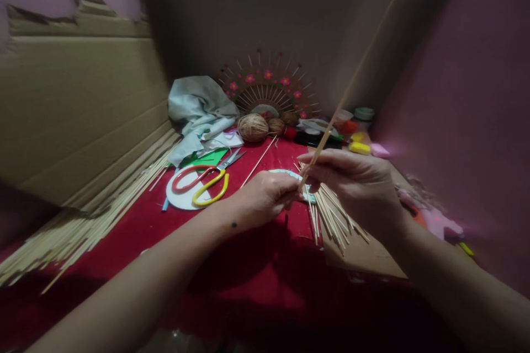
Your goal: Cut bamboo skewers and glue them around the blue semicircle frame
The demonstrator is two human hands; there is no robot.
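Observation:
A long, thin wooden stick (351, 81) rises at a slant from between my hands toward the upper right. My right hand (360, 185) pinches it near its lower part, between thumb and fingers. Closed round the stick's lower end is my left hand (271, 194), close beside the right one; its fingertips are partly hidden. Behind the hands lies a pale curved strip with greenish marks (285, 172), mostly covered by my left hand. Short cut sticks (335, 218) fan out below my right hand. Scissors (211, 187) with red and yellow handles rest on a white disc (176, 198) to the left.
Long sticks (103, 207) lie along a cardboard panel (83, 99) on the left. At the back are crumpled cloth (202, 102), twine balls (253, 128), a flower-decorated stick fan (268, 75) and a jar (364, 116). A cardboard sheet (364, 256) lies on the red cloth (248, 265).

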